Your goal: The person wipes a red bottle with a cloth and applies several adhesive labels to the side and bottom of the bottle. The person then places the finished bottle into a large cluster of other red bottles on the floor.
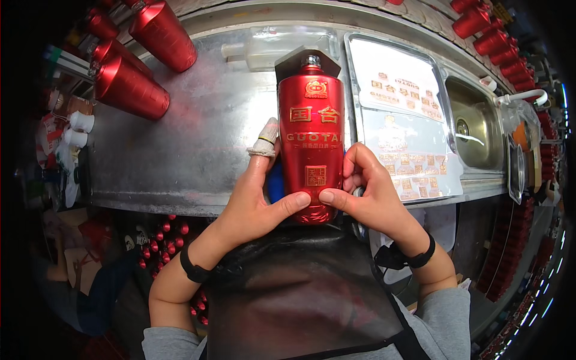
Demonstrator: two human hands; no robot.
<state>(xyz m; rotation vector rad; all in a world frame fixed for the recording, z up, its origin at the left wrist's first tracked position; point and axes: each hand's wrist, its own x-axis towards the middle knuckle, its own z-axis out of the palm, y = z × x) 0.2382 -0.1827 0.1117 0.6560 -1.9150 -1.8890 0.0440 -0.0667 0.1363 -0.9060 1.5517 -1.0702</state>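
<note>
A red bottle (311, 141) with gold markings and a silver neck lies lengthwise on the metal worktop (180, 150), its neck pointing away from me. My left hand (255, 201) grips its lower left side, thumb pressed on the front near the base; the forefinger wears a white cloth wrap. My right hand (366, 189) holds the lower right side, thumb also on the front near the base. Both thumbs nearly meet below a small square gold label.
Several red bottles (135, 69) lie at the far left of the worktop. A tray (447, 156) holding sheets of gold labels sits right of the bottle, beside a steel sink (477, 126). More red bottles (492, 36) line the far right edge and fill a crate (165, 240) below.
</note>
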